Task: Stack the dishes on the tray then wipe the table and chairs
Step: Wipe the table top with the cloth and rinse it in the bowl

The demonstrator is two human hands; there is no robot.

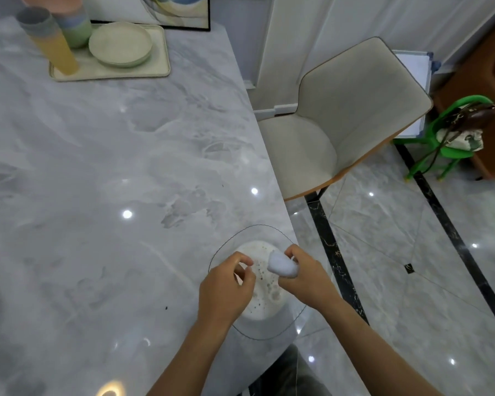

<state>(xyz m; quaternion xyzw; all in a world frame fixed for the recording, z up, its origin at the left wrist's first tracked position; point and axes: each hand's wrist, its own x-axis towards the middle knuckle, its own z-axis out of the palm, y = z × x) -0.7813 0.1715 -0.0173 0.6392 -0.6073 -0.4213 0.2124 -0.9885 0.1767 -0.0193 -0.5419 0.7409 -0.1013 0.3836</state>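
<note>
**A:** Status pls, where's the stacking at?

**B:** Mostly done, by the look. Upper left of frame: pale cream rectangular tray (156,68) sits on the grey marble-pattern table (97,167). On it are a stack of cream round plates (120,42) & tall stacks of pastel cups (56,54) just beside them.

**A:** Anything off the tray?

**B:** One item. Bottom centre, near the table's right edge: a clear wavy-rimmed glass dish (269,328) w/ a whitish speckled patch inside. Foam or leftovers, can't tell.

**A:** Hands?

**B:** Both over that dish. Right hand (303,277) grips a small white-blue wad of cloth or tissue (282,265), fingers curled round it. Left hand (226,287) has fingers curled, thumb near forefinger. Whether it's pinching anything, can't tell.

**A:** So wiping's begun?

**B:** My guess is it's at the start. The wad's in hand but over the dish, not on the tabletop. There's a dark speck on the table left of the hands, so the top prob. needs a pass.

**A:** Chairs?

**B:** Cream padded chair w/ orange edging (340,115), mid right, stands beside the table's right edge. No sign of wiping on it either way.

**A:** So what's left?

**B:** I'd say the clear dish needs sorting, then table, then chairs. Roughly halfway, imo.
</note>
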